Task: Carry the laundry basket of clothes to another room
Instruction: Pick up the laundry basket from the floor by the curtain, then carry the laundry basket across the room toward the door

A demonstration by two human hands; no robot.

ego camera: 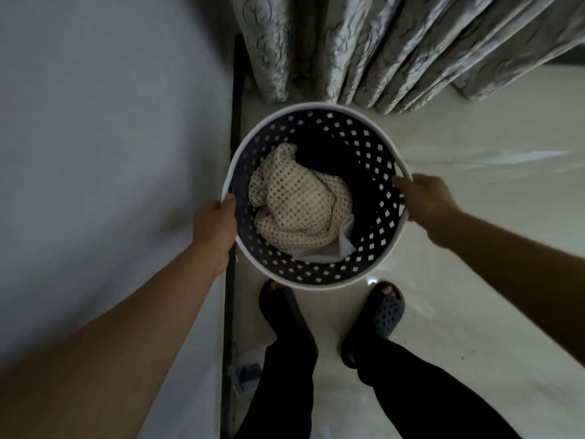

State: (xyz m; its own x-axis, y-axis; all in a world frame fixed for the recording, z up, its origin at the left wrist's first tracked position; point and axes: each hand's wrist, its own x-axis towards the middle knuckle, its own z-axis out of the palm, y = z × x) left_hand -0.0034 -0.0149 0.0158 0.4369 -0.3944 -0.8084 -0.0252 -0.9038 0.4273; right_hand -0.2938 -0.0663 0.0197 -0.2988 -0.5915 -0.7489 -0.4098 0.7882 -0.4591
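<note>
A round laundry basket with a white rim and dark perforated walls is straight below me, just ahead of my feet. Inside it lie a cream open-knit garment, a dark garment behind it and a white cloth at the near side. My left hand grips the left side of the rim, thumb over the edge. My right hand grips the right side of the rim. Whether the basket rests on the floor or is lifted cannot be told.
A plain wall with a dark skirting strip runs close along the left. Patterned grey curtains hang right behind the basket. Glossy pale floor spreads to the right. My feet in dark slippers stand behind the basket.
</note>
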